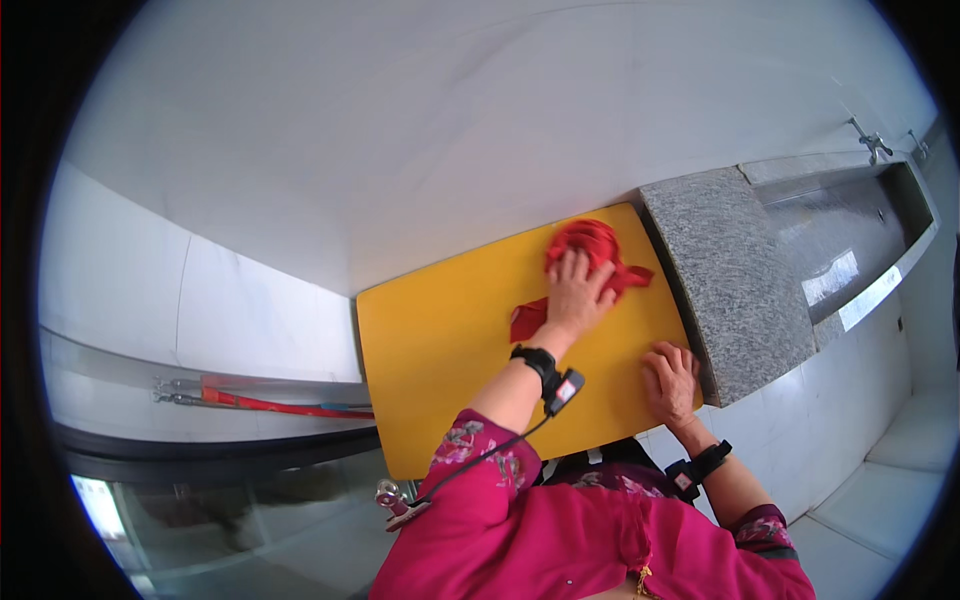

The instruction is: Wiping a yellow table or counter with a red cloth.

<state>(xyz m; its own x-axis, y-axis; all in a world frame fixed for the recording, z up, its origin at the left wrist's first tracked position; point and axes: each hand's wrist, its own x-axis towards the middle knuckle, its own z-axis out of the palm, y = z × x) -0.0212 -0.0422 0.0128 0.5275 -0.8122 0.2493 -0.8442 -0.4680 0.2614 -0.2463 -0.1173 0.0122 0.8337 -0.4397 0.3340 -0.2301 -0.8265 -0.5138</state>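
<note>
A crumpled red cloth [585, 238] lies on the yellow tabletop [450, 345], towards its far right part. My left hand [579, 296] presses down on the cloth with its fingers spread over the bunched fabric. One flap of the cloth sticks out left of the wrist side, another to the right. Near the front right corner, my right hand [670, 382] rests on the tabletop by its edge, fingers slightly bent and holding no loose object. Each wrist wears a black strap with a small device; a cable runs from the left one.
A speckled grey stone slab [727, 277] adjoins the table's right side, with a stone sink basin [840, 225] beyond and a metal tap [872, 141] above. A pale wall [450, 150] borders the table's far edge. Left of the table lies a long red object [277, 406].
</note>
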